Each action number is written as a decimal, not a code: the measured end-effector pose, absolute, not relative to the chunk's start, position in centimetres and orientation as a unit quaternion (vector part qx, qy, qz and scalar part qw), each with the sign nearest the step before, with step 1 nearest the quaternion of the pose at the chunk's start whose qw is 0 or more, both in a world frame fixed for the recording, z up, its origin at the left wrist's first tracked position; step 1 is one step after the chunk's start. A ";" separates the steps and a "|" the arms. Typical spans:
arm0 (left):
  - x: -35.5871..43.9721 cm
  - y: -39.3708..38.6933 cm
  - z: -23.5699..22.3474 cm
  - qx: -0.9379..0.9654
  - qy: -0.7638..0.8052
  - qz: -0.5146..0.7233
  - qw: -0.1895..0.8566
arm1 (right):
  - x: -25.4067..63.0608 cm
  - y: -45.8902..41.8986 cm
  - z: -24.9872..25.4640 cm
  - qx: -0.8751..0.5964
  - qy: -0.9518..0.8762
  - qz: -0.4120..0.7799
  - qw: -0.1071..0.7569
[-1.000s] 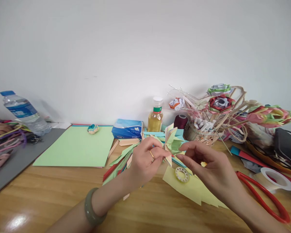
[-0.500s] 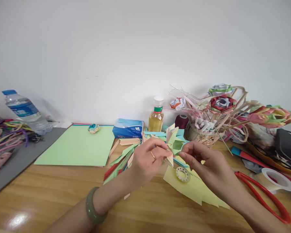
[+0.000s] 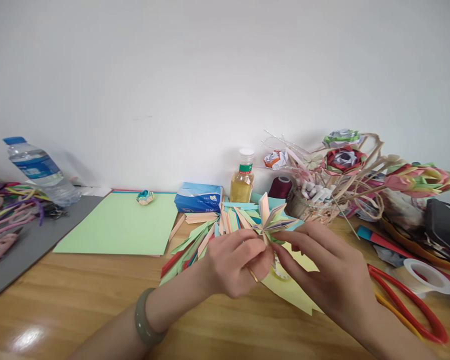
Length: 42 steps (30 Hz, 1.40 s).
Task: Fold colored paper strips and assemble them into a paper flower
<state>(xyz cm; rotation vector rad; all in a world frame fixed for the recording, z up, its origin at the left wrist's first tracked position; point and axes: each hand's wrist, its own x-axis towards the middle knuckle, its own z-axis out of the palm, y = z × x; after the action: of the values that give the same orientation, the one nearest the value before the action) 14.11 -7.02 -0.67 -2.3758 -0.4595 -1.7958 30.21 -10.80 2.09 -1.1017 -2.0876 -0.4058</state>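
Between my two hands is a folded paper flower (image 3: 265,212) with pale pink, cream and green petals fanned out. My left hand (image 3: 238,262), with a ring and a green bangle on the wrist, is closed on its lower left side. The thumb and fingers of my right hand (image 3: 318,260) pinch its right side, where green petals show. Fingers cover the flower's base. Beneath the hands lie yellow paper sheets (image 3: 288,292) and a small tape roll (image 3: 281,270), partly hidden by my right hand. Behind my left hand spread many folded paper strips (image 3: 195,237).
Light green sheets (image 3: 116,225) lie at left, with a small paper flower (image 3: 145,197) on them. A blue tissue pack (image 3: 198,198), a bottle of yellow liquid (image 3: 242,180) and a jar of paper flowers (image 3: 315,207) line the wall. Red-handled scissors (image 3: 408,305) and a ribbon spool (image 3: 427,277) lie right.
The flower has turned so its petals fan upward and to the right. My left hand has rolled and curled its fingers more; my right hand has moved in closer beneath the petals.
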 end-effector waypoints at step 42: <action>13.8 -6.7 -1.0 -0.799 -0.115 -0.547 0.220 | 30.6 -9.7 2.6 -0.460 -0.813 0.103 0.342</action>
<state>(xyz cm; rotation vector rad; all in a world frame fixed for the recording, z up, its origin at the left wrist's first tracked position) 13.78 -6.72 -1.00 -2.2107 -0.3183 -1.5140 30.63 -9.70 2.63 -1.1946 -2.1136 0.2665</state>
